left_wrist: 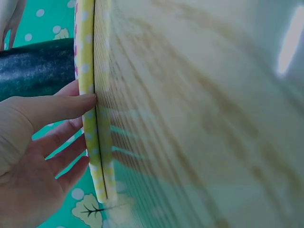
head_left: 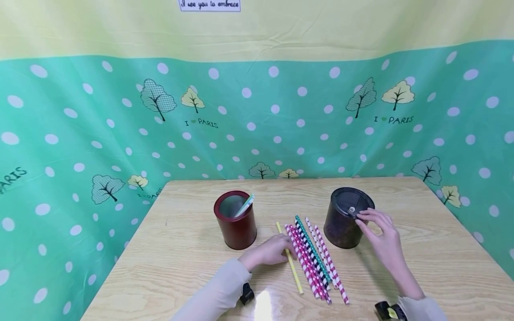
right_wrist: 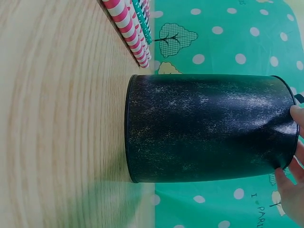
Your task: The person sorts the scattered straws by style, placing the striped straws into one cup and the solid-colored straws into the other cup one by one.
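My left hand (head_left: 277, 249) held a yellow straw (head_left: 295, 274), patterned with pale dots, in a narrow pinch: the thumb lay on one side and the fingers on the other, with the straw close against the tabletop (head_left: 180, 232). Just to the right of that hand, between my two hands, a loose row of paper straws lay side by side, among them a teal dotted straw (head_left: 315, 252), a black-and-white striped one, pink dotted ones and, nearest my right hand (head_left: 385, 234), a pink-and-white striped straw (head_left: 333, 267).

My right hand was at the rim of an upright black canister (head_left: 339, 229), its thumb and fingers spread moderately apart. The pale end of a straw (head_left: 351, 209) showed within the canister's mouth, just beside my fingertips; I cannot tell whether they touched it. Beyond my left hand and slightly to its left, an upright dark red canister (head_left: 238, 232) held a pale green-and-white straw (head_left: 246, 205), leaning against its rim. A green polka-dot cloth (head_left: 275, 129) hung beyond both hands.
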The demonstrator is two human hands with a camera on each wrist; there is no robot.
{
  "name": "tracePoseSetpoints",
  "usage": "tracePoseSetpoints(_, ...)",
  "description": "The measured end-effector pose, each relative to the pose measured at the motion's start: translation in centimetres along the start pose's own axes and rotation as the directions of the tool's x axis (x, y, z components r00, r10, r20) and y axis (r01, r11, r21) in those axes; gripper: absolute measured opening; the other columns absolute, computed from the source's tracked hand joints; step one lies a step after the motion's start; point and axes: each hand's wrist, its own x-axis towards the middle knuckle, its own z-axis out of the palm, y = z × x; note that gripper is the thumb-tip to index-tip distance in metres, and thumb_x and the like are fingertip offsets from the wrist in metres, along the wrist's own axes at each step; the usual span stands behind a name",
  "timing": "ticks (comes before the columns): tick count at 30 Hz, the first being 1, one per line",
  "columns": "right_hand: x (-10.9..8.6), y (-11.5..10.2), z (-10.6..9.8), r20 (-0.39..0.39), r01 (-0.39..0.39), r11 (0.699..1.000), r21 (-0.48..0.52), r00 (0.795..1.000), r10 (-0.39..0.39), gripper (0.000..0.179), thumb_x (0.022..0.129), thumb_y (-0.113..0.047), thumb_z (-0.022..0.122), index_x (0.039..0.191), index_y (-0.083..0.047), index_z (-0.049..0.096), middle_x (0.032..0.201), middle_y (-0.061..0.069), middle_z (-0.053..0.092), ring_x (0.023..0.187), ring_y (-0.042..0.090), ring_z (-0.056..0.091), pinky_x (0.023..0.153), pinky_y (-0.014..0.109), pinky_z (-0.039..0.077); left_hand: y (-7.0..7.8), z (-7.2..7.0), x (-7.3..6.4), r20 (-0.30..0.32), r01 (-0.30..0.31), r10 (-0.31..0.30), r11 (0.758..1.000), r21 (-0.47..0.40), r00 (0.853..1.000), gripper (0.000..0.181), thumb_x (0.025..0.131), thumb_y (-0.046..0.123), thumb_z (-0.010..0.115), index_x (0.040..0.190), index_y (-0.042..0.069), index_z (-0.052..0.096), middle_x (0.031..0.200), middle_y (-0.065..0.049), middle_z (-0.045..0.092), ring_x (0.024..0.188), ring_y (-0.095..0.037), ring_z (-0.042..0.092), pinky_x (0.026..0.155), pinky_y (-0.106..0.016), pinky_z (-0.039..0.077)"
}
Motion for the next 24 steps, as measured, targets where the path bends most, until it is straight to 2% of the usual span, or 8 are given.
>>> tracePoseSetpoints(6, -0.02, -0.05, 0.11, -0.011, 0.024, 1.0, -0.005, 1.0, -0.025, 0.028, 0.071, -0.005, 0.071, 0.097, -0.017, 0.068, 0.101, 0.0, 0.062, 0.109, 0.017, 0.046, 0.096, 0.021, 0.028, 0.06, -0.04, 0.0, 0.005, -0.003, 0.003, 1.0, 0.028, 1.0, 0.018, 0.074, 0.007, 0.067, 0.085, 0.02, 0.07, 0.096, 0.006, 0.058, 0.094, -0.006, 0.049, 0.085, -0.018, 0.034)
tracePoseSetpoints(15, -0.05, -0.04, 0.09, -0.01, 0.019, 1.0, -0.009, 1.0, -0.019, 0.029, 0.072, -0.005, 0.071, 0.097, -0.017, 0.068, 0.101, 0.0, 0.062, 0.11, 0.017, 0.046, 0.097, 0.021, 0.028, 0.29, -0.17, 0.02, 0.011, -0.01, 0.009, 0.997, 0.076, 1.0, 0.016, 0.074, 0.008, 0.067, 0.082, 0.022, 0.069, 0.092, 0.008, 0.055, 0.09, -0.005, 0.048, 0.083, -0.018, 0.035)
tracePoseSetpoints(24, 0.04, 0.03, 0.13, -0.008, 0.025, 1.0, -0.009, 1.0, -0.025, 0.029, 0.071, -0.006, 0.071, 0.098, -0.018, 0.068, 0.101, 0.0, 0.062, 0.11, 0.018, 0.046, 0.097, 0.023, 0.027, 0.37, -0.23, 0.04, 0.016, 0.001, -0.002, 0.999, 0.049, 1.0, 0.015, 0.075, 0.009, 0.067, 0.082, 0.022, 0.067, 0.092, 0.01, 0.055, 0.093, -0.006, 0.049, 0.083, -0.021, 0.036)
